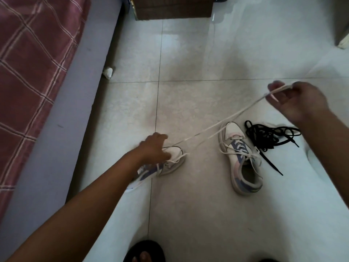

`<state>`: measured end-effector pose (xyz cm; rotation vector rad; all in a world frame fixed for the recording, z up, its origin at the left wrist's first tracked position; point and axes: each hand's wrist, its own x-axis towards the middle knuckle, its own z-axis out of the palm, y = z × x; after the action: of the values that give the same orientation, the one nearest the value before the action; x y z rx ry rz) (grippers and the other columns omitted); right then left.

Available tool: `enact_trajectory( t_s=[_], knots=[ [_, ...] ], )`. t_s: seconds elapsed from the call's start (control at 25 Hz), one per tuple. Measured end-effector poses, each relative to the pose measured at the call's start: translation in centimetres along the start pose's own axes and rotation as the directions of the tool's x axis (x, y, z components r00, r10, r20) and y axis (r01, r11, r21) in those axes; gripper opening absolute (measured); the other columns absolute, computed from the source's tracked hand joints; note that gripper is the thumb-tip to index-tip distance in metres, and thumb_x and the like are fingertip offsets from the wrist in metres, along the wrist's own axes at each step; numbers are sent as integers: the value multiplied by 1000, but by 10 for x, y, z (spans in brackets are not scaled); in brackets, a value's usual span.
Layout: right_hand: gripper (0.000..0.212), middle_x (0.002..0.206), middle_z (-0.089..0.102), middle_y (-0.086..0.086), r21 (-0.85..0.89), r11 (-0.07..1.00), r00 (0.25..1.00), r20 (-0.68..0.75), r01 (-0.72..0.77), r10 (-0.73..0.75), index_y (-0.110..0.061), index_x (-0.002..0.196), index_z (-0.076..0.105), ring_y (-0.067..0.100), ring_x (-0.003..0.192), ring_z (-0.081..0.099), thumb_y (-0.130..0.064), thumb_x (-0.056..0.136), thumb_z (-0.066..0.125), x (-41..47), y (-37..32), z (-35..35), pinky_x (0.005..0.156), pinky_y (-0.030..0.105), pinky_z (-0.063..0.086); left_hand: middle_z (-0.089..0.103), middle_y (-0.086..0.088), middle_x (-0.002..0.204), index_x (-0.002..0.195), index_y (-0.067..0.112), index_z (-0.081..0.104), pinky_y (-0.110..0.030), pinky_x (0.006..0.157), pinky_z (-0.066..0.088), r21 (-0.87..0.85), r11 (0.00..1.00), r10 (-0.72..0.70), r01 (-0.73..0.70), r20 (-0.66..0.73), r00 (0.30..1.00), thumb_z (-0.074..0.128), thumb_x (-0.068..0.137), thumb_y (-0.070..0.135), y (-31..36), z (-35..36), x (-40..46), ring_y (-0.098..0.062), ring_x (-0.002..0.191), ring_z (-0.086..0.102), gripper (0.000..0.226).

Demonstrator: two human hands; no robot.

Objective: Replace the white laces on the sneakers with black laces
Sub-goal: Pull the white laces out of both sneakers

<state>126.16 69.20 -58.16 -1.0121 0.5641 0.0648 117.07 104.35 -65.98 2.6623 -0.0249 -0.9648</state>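
Observation:
Two white, blue and pink sneakers lie on the tiled floor. My left hand (154,147) presses down on the left sneaker (160,167), gripping its upper. A white lace (217,127) runs taut from that sneaker up to my right hand (300,101), which is raised and pinches the lace's end between its fingers. The right sneaker (240,159) stands apart, with its white lace still threaded and loosely tied. A tangle of black laces (268,137) lies on the floor just right of it.
A bed with a red checked cover (32,59) and grey base runs along the left. A wooden cabinet (173,8) stands at the back. A crumpled white scrap (108,72) lies by the bed. My foot in a black sandal (144,251) is at the bottom edge.

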Motion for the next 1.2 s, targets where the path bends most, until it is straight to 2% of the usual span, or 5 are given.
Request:
enact_trajectory(
  t_s=[0.12, 0.24, 0.4, 0.64, 1.2],
  knots=[
    [13, 49, 40, -3, 202, 978, 999, -24, 45, -41, -17, 64, 35, 12, 43, 41, -8, 57, 41, -5, -30, 2, 54, 21, 41, 24, -9, 150, 149, 17, 12, -42, 109, 26, 48, 999, 24, -23, -20, 1000, 67, 76, 54, 17, 14, 7, -28, 137, 26, 99],
    [15, 53, 41, -1, -333, 941, 986, -131, 51, -100, -17, 62, 38, 12, 44, 39, -5, 63, 46, -8, -25, -15, 55, 24, 36, 22, -10, 150, 148, 14, 8, -52, 112, 15, 247, 964, -93, 102, -50, 994, 70, 69, 61, -9, 36, 1, -30, 138, 24, 111],
    [35, 119, 53, 22, -979, 205, 900, -88, 1, -426, -7, 118, 52, 34, 111, 51, -6, 83, 51, -5, 30, -29, 95, 41, 38, 27, -8, 146, 144, 18, 18, -57, 112, 11, 249, 957, -138, 151, -69, 988, 70, 66, 64, -42, 53, -12, -28, 136, 28, 104],
    [104, 157, 12, 7, -515, -465, 693, 558, 720, 456, -16, 151, -5, 24, 145, 7, -39, 81, 69, -46, 183, 37, 117, 42, 9, 42, -4, 129, 131, 20, 37, -37, 100, 35, 252, 965, -18, 77, -227, 974, 69, 72, 53, -47, 68, -16, -23, 117, 43, 75],
    [18, 102, 68, -4, -734, -292, 762, 452, 613, 464, -19, 95, 68, 16, 100, 59, -19, 95, 50, -1, 146, 31, 84, 29, 44, 44, -2, 127, 130, 20, 38, -34, 96, 37, 261, 961, -22, 94, -268, 963, 68, 75, 53, -51, 72, -14, -21, 115, 45, 70]
  ],
)
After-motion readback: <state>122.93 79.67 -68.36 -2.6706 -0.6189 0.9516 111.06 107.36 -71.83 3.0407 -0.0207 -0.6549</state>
